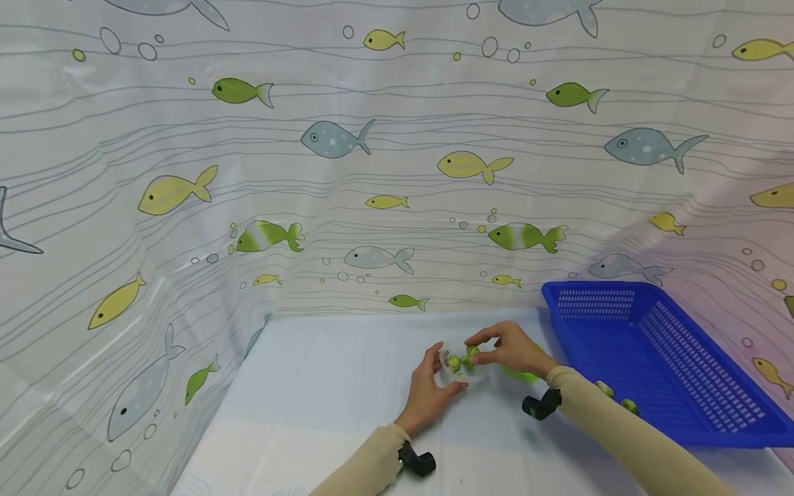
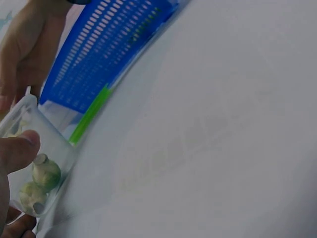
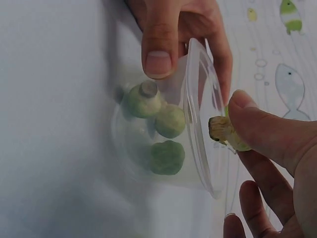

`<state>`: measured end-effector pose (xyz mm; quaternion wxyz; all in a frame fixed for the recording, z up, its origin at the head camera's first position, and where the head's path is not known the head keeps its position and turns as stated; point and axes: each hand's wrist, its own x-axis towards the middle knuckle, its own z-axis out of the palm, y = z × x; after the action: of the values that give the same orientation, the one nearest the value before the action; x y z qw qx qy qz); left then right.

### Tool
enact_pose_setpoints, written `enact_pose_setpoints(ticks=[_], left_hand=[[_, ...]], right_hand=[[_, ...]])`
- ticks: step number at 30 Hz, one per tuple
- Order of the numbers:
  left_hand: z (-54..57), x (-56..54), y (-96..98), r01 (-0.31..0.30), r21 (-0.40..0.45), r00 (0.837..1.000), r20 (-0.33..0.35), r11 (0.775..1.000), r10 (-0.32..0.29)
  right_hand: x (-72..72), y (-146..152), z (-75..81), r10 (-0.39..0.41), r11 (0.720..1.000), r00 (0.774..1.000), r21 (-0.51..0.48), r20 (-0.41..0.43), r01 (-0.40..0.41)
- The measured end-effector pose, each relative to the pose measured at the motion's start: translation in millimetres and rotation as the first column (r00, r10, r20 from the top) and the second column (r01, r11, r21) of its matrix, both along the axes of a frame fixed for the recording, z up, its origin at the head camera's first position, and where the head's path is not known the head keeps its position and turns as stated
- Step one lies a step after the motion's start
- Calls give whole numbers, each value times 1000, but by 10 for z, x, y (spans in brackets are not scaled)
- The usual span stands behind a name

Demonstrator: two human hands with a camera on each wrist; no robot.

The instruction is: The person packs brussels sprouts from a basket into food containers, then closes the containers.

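My left hand (image 1: 426, 394) grips a small clear plastic tub (image 3: 196, 134) by its sides, thumb on the near wall. Inside it lie three Brussels sprouts (image 3: 168, 157), seen through the wall in the right wrist view. Between thumb and fingertips my right hand (image 1: 516, 350) pinches another Brussels sprout (image 3: 232, 135), its brown cut stem turned toward the tub. That sprout is right at the tub's open mouth, just outside the rim in the right wrist view.
A blue perforated basket (image 1: 558, 324) stands to the right, with two more Brussels sprouts (image 1: 629, 406) near its left side. Beside it, partly behind my right hand, lies a bright green-edged thing (image 2: 91, 115). A fish-patterned curtain (image 1: 335, 220) closes off the white table (image 1: 310, 386).
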<state>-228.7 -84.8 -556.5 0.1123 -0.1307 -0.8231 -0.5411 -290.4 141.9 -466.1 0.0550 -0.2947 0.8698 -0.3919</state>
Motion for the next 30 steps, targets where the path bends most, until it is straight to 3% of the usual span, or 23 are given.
enact_pose_setpoints(ticks=[13, 30], left_hand=[[-20, -9, -4, 0, 1, 1000, -11, 1000, 0], [-13, -4, 1, -10, -11, 1000, -4, 1000, 10]], right_hand=[[-1, -93, -125, -34, 999, 999, 30, -9, 34], [6, -143, -176, 15, 1000, 994, -17, -112, -17]])
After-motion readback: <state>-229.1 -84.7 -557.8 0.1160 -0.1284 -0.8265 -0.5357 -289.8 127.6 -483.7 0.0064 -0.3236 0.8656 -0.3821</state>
